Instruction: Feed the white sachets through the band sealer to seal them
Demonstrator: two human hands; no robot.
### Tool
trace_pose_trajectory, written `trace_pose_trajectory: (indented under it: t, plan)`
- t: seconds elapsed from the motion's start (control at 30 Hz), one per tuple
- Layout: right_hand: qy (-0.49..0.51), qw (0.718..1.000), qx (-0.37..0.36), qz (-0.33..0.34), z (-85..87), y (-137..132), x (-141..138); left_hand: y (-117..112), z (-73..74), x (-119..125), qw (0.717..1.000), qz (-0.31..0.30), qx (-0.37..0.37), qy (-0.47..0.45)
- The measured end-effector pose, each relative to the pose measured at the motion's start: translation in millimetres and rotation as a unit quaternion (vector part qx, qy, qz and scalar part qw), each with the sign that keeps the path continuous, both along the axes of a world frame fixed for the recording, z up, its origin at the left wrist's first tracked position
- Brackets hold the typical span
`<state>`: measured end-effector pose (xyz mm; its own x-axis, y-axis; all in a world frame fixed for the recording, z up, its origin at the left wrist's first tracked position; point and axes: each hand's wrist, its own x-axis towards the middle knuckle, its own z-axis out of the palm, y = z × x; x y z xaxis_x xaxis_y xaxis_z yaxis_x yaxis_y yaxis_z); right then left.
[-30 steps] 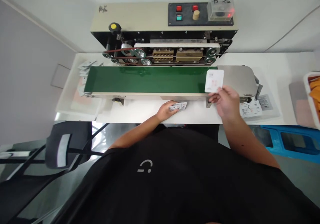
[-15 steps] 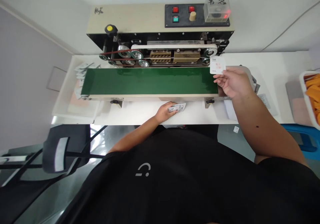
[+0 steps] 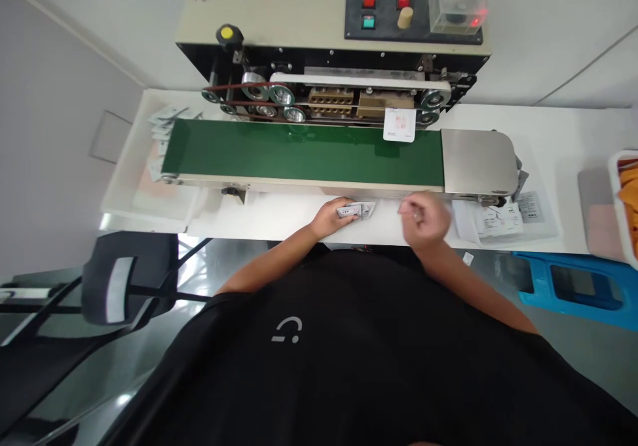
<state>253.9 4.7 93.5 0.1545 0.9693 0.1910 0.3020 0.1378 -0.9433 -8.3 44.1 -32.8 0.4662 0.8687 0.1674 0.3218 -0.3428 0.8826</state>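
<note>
A band sealing machine [image 3: 309,27] stands on a white table, with a green conveyor belt [image 3: 299,153] along its front. One white packet [image 3: 399,125] sits at the belt's far edge, its top caught in the sealing rollers. My left hand [image 3: 335,216] rests on the table in front of the belt, closed on a small stack of white packets [image 3: 356,211]. My right hand [image 3: 423,219] hovers blurred over the table to the right of that stack, fingers curled, with nothing visible in it.
More white packets [image 3: 501,219] lie on the table at the right, under the metal feed plate [image 3: 476,160]. Sealed packets [image 3: 164,127] pile in a white tray at the belt's left end. A bin of orange items [image 3: 627,193] stands far right. A black chair [image 3: 124,280] is at lower left.
My right hand carried a packet up to the rollers, let it go, and drew back toward the stack. The packet now rides left along the belt. The left hand has stayed put.
</note>
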Motion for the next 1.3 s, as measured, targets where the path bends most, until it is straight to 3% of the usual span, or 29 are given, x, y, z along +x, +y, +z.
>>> trace_pose_trajectory:
  t: [0.1,0.2,0.27,0.37,0.5,0.6,0.73,0.87,0.97,1.17,1.23,1.3]
  plan:
    - [-0.137,0.988,-0.044,0.060,-36.9,-27.5,-17.9,-0.3,-1.6,-0.3,0.999,0.008,-0.027,-0.016]
    - [-0.170,0.979,-0.095,0.059,-65.3,-25.0,-24.5,-0.6,-2.6,-1.1,0.998,0.005,-0.053,-0.032]
    - [-0.169,0.977,-0.108,0.076,-75.1,-18.9,-24.4,-0.7,-1.9,-1.7,0.997,-0.003,-0.062,-0.035]
    - [-0.163,0.979,-0.086,0.087,-76.2,-16.5,-23.7,-0.5,0.5,-2.3,0.997,-0.010,-0.062,-0.033]
    - [-0.124,0.990,-0.056,0.044,-60.1,-21.8,-20.5,0.3,2.5,-2.2,0.997,0.010,-0.067,-0.045]
    - [0.006,0.997,-0.072,-0.014,-33.8,-12.0,-3.8,0.7,2.9,-2.0,0.996,0.007,-0.078,-0.044]
    - [0.152,0.981,-0.049,-0.108,15.9,35.6,43.4,0.7,3.7,-2.0,0.996,0.004,-0.075,-0.039]
    - [0.143,0.971,-0.136,-0.135,51.6,89.4,86.0,0.8,5.4,-1.8,0.996,0.013,-0.078,-0.044]
    - [0.127,0.963,-0.181,-0.156,57.7,115.2,95.4,0.8,6.4,-1.7,0.995,0.017,-0.082,-0.047]
    - [0.098,0.973,-0.194,-0.084,47.3,152.9,79.0,0.9,7.3,-1.3,0.995,0.027,-0.081,-0.050]
    - [0.093,0.976,-0.180,-0.082,49.0,153.2,68.5,0.9,8.0,-1.1,0.995,0.024,-0.080,-0.049]
    - [0.055,0.987,-0.106,-0.104,52.7,136.9,55.2,0.9,8.3,-1.1,0.995,0.020,-0.083,-0.051]
